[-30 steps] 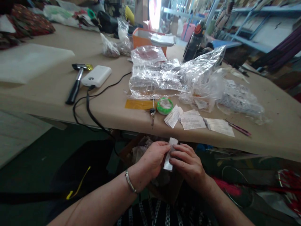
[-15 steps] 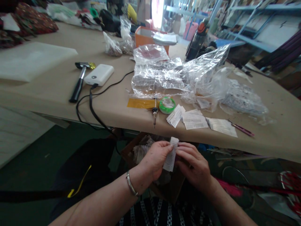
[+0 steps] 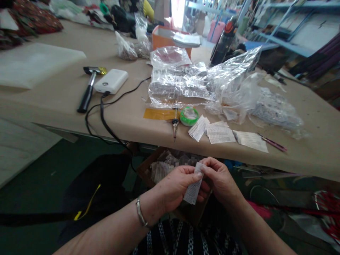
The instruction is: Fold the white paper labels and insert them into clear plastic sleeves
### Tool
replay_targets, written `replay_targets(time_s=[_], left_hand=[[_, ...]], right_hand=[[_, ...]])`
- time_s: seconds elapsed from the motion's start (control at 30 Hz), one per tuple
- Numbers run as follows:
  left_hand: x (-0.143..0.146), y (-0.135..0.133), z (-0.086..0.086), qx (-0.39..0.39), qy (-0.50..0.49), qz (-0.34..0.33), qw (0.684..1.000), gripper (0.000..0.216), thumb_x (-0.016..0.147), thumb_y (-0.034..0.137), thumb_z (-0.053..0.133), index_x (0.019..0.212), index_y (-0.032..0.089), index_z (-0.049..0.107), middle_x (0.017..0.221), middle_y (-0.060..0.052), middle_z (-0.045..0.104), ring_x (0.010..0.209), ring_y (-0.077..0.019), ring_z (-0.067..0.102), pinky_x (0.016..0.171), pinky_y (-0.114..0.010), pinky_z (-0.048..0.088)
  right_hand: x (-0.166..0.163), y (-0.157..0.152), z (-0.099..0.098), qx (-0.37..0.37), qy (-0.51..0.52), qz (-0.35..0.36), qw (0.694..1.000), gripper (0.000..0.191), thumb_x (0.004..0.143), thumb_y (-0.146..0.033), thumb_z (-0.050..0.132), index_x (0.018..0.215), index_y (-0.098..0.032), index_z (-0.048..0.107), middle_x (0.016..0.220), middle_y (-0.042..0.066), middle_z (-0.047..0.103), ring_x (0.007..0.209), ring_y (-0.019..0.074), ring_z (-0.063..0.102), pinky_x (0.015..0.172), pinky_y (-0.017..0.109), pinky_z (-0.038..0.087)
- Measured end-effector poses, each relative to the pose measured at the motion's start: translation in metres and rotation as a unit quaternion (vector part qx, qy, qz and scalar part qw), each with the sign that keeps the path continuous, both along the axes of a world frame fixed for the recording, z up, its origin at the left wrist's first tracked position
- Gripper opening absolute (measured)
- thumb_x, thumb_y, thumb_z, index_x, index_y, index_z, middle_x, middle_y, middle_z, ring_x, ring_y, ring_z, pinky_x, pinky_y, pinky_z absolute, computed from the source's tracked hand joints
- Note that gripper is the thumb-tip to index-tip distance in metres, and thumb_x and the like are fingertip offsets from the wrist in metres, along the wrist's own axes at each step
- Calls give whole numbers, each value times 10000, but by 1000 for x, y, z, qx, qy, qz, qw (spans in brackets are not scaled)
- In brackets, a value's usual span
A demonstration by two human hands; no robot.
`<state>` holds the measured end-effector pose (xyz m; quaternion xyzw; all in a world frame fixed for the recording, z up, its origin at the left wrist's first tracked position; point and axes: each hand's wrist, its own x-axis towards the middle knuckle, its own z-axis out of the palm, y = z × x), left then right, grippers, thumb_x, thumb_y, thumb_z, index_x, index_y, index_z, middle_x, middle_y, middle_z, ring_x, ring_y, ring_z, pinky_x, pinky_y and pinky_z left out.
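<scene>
Both hands meet below the table's front edge over my lap. My left hand (image 3: 174, 187), with a metal bangle on the wrist, pinches a small white printed paper slip (image 3: 193, 189) between thumb and fingers. My right hand (image 3: 221, 180) pinches the top of the same slip from the right. Under the hands sits a cardboard box (image 3: 162, 170) holding several similar folded slips.
On the brown table (image 3: 132, 120) lie more paper slips (image 3: 220, 134), a green tape roll (image 3: 189, 116), a soldering iron (image 3: 174, 124), a yellow strip, crinkled clear plastic bags (image 3: 202, 83), a power bank (image 3: 111, 81) with black cable, a hammer (image 3: 87, 90) and pink tweezers (image 3: 273, 143).
The hands and slip have dropped slightly and the slip now tilts, its lower end swung left. The box of slips below shows more as the view shifted.
</scene>
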<state>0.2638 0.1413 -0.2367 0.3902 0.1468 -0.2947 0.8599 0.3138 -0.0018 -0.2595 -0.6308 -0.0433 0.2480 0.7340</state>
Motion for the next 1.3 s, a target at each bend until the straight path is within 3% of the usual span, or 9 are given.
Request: replay_targets(time_s=[0.2, 0.3, 0.47, 0.57, 0.9, 1.0, 1.1, 1.2, 1.3], left_hand=[[-7, 4, -8, -36, -7, -39, 999, 218, 743, 310, 630, 709, 104, 569, 571, -27, 556, 489, -127, 574, 490, -234, 470], [-11, 6, -8, -58, 9, -53, 997, 197, 760, 315, 621, 777, 124, 576, 573, 2, 527, 499, -132, 583, 488, -237, 478], [-17, 8, -5, -93, 1, -90, 992, 190, 810, 324, 568, 861, 142, 570, 632, -2, 535, 523, -132, 593, 501, -246, 487], [-21, 7, -4, -89, -10, -98, 991, 165, 813, 308, 571, 879, 159, 551, 640, 2, 540, 512, -122, 583, 490, -234, 477], [-27, 0, -9, -43, -13, -83, 996, 198, 814, 331, 555, 775, 138, 537, 612, -10, 543, 458, -99, 530, 460, -218, 427], [-27, 1, -9, -36, -9, -67, 997, 241, 823, 350, 541, 728, 128, 544, 593, -7, 528, 451, -89, 512, 464, -216, 410], [-26, 4, -7, -19, 12, -37, 999, 237, 798, 356, 579, 719, 135, 545, 581, -1, 530, 459, -87, 509, 457, -206, 388], [-24, 7, -6, 6, 27, -10, 1000, 215, 788, 343, 590, 737, 136, 560, 554, -7, 541, 465, -92, 512, 440, -189, 363], [-24, 8, -6, 19, 20, 6, 1000, 187, 788, 312, 577, 761, 127, 581, 550, -16, 550, 469, -97, 520, 439, -188, 367]], right_hand=[[-8, 2, 3, -31, -19, 21, 999, 206, 728, -298, 686, 663, -166, 541, 701, -19, 555, 578, 79, 457, 536, 192, 376], [-8, -1, 4, -14, 10, 50, 999, 165, 753, -319, 669, 765, -179, 583, 733, -15, 578, 591, 81, 494, 541, 184, 404], [-2, -8, 5, 72, 59, 226, 970, 470, 656, -340, 734, 1090, -215, 607, 1123, 56, 598, 901, 169, 600, 774, 277, 489], [2, -8, 2, 105, 54, 303, 946, 425, 606, -398, 757, 962, -185, 661, 1251, 83, 541, 1048, 230, 572, 883, 348, 468], [-2, 0, -6, 151, 94, 283, 942, 244, 618, -312, 772, 758, -181, 620, 1211, 79, 579, 1079, 228, 578, 905, 368, 462], [-4, 0, 0, 92, 41, 279, 955, 388, 681, -362, 720, 1022, -212, 610, 1163, 70, 598, 1022, 209, 599, 894, 364, 469], [-6, -2, 7, -44, -115, 231, 965, 424, 781, -344, 622, 1183, -237, 538, 1121, 63, 606, 982, 200, 603, 880, 364, 480], [-10, -2, 9, -176, -327, 154, 915, 372, 824, -302, 577, 1189, -234, 545, 1199, 84, 558, 1108, 226, 534, 962, 385, 430], [-14, 0, 8, -246, -435, 128, 856, 363, 847, -280, 552, 1206, -226, 539, 1186, 99, 563, 1108, 232, 532, 956, 389, 443]])
